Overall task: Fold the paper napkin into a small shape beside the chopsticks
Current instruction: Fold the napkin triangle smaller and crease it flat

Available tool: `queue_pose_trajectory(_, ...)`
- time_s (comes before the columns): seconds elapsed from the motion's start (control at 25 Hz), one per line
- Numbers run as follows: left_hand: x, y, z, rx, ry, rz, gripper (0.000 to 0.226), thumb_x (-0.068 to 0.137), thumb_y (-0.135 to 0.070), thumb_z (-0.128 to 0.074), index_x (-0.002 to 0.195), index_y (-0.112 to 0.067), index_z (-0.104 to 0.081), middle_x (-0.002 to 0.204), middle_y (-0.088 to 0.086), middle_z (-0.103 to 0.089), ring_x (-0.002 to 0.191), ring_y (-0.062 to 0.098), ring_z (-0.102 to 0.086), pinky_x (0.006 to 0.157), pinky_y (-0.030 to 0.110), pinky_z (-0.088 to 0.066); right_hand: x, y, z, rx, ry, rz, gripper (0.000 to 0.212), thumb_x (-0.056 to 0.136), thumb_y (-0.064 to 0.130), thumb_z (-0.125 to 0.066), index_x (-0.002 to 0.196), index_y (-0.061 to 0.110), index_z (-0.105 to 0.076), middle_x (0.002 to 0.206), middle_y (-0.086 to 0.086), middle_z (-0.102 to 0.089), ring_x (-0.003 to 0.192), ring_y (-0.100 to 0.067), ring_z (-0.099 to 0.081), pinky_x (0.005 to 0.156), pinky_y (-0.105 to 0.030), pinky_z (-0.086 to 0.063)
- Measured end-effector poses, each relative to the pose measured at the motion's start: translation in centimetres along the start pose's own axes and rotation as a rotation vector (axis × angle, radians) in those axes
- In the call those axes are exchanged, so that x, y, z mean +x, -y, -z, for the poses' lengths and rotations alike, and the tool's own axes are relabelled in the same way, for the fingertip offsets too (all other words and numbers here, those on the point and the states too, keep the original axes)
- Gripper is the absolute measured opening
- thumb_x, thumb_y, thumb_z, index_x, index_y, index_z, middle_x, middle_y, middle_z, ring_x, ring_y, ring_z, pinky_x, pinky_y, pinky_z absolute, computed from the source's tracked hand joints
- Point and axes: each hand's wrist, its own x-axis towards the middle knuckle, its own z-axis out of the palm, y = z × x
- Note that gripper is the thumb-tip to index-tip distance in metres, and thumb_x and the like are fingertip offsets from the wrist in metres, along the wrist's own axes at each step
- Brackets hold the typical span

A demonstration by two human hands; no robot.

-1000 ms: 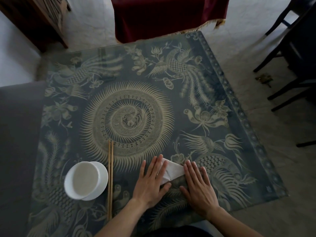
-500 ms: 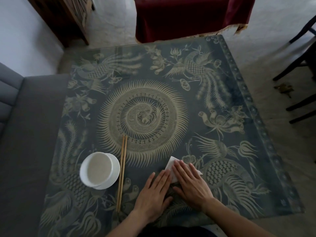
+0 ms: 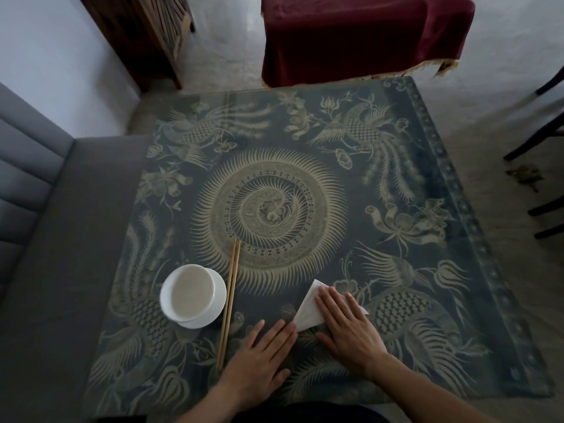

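Observation:
A white paper napkin [image 3: 308, 309], folded into a narrow triangle, lies on the patterned table to the right of the chopsticks. My right hand [image 3: 348, 328] lies flat on it, fingers spread, covering its right half. My left hand [image 3: 262, 352] rests flat on the table just left of the napkin, its fingertips touching the napkin's lower corner. A pair of wooden chopsticks [image 3: 229, 303] lies lengthwise between the napkin and the bowl.
A white bowl [image 3: 193, 295] on a saucer stands left of the chopsticks. The glass-topped table [image 3: 396, 166] carries a blue and gold bird pattern. A grey sofa [image 3: 36, 209] is at the left, a dark red draped seat [image 3: 360, 35] behind, black chair legs [image 3: 537, 138] at the right.
My left hand has slid off the napkin down and to the left. The napkin now shows as a narrower folded triangle under my right hand. The camera view shifted left.

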Motion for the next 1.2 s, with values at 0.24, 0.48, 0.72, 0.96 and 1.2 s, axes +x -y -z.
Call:
queue_pose_trajectory(0.24,3.4,0.3,2.9,-0.083,-0.083,0.005,0.060,0.099,-0.041,-0.041,0.151,-0.010,-0.032,0.158,0.007,-0.033,0.147,0.022,-0.024,0.115,0.045,-0.020,-0.4,0.0,0.8,0.024,-0.041,-0.068,0.073,0.100,0.055,-0.029,0.153,0.008,-0.011,0.162,-0.010,-0.005,0.148,-0.026,-0.001,0.115,-0.049,-0.008)
queue_pose_trajectory(0.48,9.7,-0.7,4.2,-0.064,-0.014,0.077,0.067,0.103,-0.051,-0.015,0.155,-0.013,0.005,0.163,0.002,0.015,0.147,0.014,0.020,0.119,0.044,0.007,-0.2,0.4,0.3,0.093,-0.041,-0.146,0.069,0.102,0.050,-0.029,0.154,0.010,-0.006,0.161,-0.007,0.000,0.148,-0.023,0.001,0.115,-0.045,-0.003)
queue_pose_trajectory(0.72,10.3,-1.2,2.1,-0.082,0.031,0.088,0.071,0.100,-0.058,-0.006,0.153,-0.015,0.015,0.161,-0.001,0.025,0.145,0.012,0.026,0.117,0.044,0.013,-0.6,0.3,-0.9,0.099,-0.064,-0.157,0.071,0.099,0.047,-0.038,0.154,0.009,-0.013,0.162,-0.008,-0.010,0.148,-0.022,-0.004,0.115,-0.043,-0.005)
queue_pose_trajectory(0.96,10.2,-1.1,2.0,-0.094,0.003,0.093,0.071,0.101,-0.057,-0.009,0.155,-0.014,0.007,0.163,0.002,0.013,0.148,0.015,0.016,0.118,0.048,0.004,-2.4,-1.3,-1.1,0.098,-0.065,-0.176,0.070,0.100,0.054,-0.030,0.153,0.010,-0.017,0.161,-0.006,-0.012,0.148,-0.020,-0.006,0.115,-0.045,-0.010)
queue_pose_trajectory(1.2,10.2,-1.3,2.2,-0.079,0.006,0.112,0.072,0.101,-0.057,-0.014,0.155,-0.012,0.000,0.164,0.004,0.005,0.150,0.019,0.007,0.117,0.051,-0.001,-5.5,-3.3,-1.3,0.090,-0.041,-0.266,0.068,0.098,0.053,-0.033,0.153,0.013,-0.022,0.161,-0.002,-0.016,0.148,-0.022,-0.009,0.115,-0.049,-0.014)
